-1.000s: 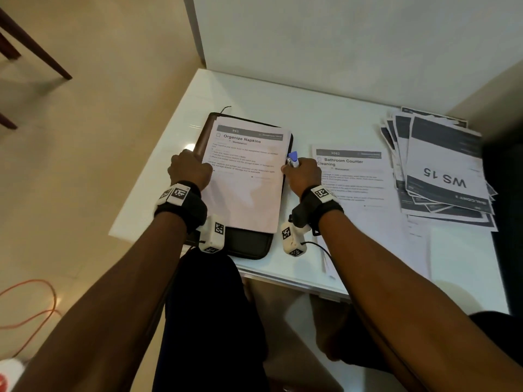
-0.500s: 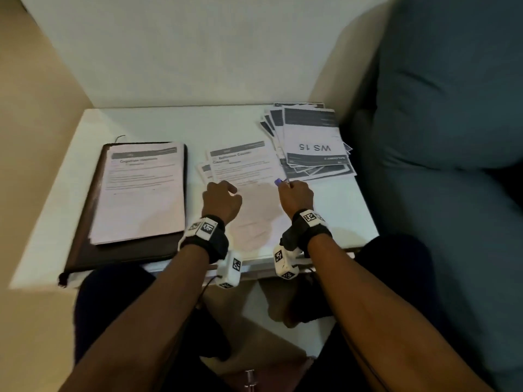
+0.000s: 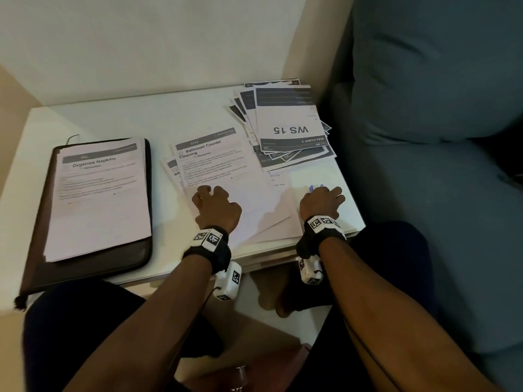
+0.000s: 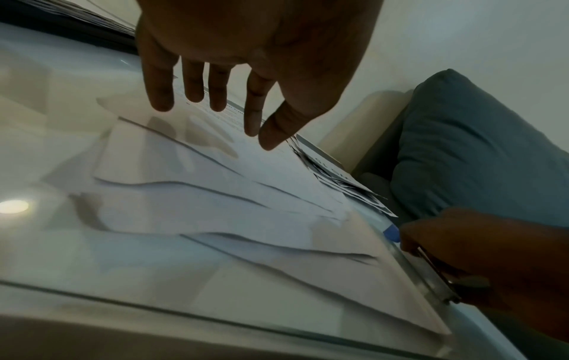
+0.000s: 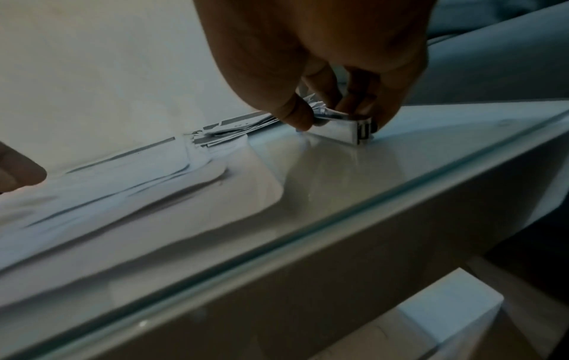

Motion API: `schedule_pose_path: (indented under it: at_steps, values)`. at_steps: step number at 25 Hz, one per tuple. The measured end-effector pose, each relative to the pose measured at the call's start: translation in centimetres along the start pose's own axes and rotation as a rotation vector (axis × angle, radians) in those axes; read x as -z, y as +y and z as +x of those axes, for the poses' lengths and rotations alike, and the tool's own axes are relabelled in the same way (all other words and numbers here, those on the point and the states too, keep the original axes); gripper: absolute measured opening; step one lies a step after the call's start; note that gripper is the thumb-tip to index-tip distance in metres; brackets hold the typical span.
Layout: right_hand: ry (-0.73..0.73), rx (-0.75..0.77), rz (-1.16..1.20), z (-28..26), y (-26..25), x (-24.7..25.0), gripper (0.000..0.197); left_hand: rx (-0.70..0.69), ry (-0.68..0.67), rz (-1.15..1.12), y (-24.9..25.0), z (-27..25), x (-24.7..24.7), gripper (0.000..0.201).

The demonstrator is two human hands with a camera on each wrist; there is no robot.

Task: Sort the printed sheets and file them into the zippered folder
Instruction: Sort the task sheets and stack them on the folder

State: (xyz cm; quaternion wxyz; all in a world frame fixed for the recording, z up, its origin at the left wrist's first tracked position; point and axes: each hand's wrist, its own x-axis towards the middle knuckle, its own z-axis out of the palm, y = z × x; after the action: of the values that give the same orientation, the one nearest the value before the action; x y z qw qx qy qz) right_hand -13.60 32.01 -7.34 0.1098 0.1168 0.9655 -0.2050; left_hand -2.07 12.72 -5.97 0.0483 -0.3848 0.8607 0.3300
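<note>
My right hand (image 3: pixel 321 201) sits at the near right of the table (image 3: pixel 119 120), thumb and fingers pinched round a small metal stapler (image 5: pixel 344 126) with a blue tip, which touches the glass just right of the loose sheets (image 3: pixel 268 219); if I let go carelessly it could skid on that slick top towards the edge, which is close. My left hand (image 3: pixel 216 207) hangs over the Bathroom Counter Cleaning sheet (image 3: pixel 215 162), fingers spread and lightly bent, gripping nothing; from the wrist view the tips look just clear of the paper, though I cannot tell for sure. The sheets under it lie fanned and wavy, their near corners past the table edge; a one-handed pull may drag several at once or slide some off. Left of them the folder (image 3: pixel 93 270) lies unzipped with the Organize Napkins stack (image 3: pixel 99 199) on it, overhanging its near side; farther back, the WS 15 pile (image 3: pixel 285 123) lies splayed, and a nudge could mix it in.

Half a second ago my hands were closer together on the middle sheets; since then the right has moved out to the bare glass with the stapler.
</note>
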Motion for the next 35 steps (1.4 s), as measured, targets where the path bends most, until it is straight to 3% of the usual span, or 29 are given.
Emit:
schedule_pose_path:
  at_steps: [4,6,8,10,12,14,21,24,29,32,35]
  values:
    - [0.065,0.000,-0.054,-0.9,-1.2,0.2,0.059,-0.021,0.038,-0.038,-1.7,0.2,0.8,0.034]
    - [0.123,0.208,-0.027,-1.1,-3.0,0.5,0.060,-0.053,0.076,-0.052,-2.8,0.5,1.6,0.035]
    - [0.025,0.428,0.085,-1.2,-5.5,0.2,0.050,-0.064,0.119,-0.063,-4.0,0.9,2.8,0.043]
    - [-0.180,0.493,0.110,-1.4,-7.6,-0.9,0.049,-0.063,0.139,-0.104,-5.1,1.3,3.7,0.056]
    - [-0.293,0.490,0.007,-1.8,-8.9,-2.4,0.059,-0.080,0.113,-0.155,-6.1,1.8,4.1,0.068]
    - [-0.299,0.465,-0.059,-2.1,-9.1,-3.7,0.069,-0.101,0.084,-0.174,-6.6,2.0,4.0,0.072]
    - [-0.273,0.420,-0.064,-2.1,-9.0,-5.6,0.081,-0.066,0.152,-0.241,-8.0,2.7,3.5,0.057]
    - [-0.285,0.413,-0.038,-2.1,-9.1,-5.4,0.079,-0.072,0.096,-0.375,-7.6,2.4,4.3,0.056]
    - [-0.290,0.383,0.104,-2.2,-8.6,-4.6,0.069,-0.365,0.019,-0.336,-7.7,0.8,4.4,0.062]
    - [-0.304,0.347,0.192,-2.4,-8.2,-4.1,0.070,-0.403,-0.092,-0.264,-7.4,-0.5,4.4,0.072]
    - [-0.319,0.342,0.231,-2.4,-7.8,-3.9,0.073,-0.454,-0.092,-0.190,-7.6,-2.0,4.3,0.077]
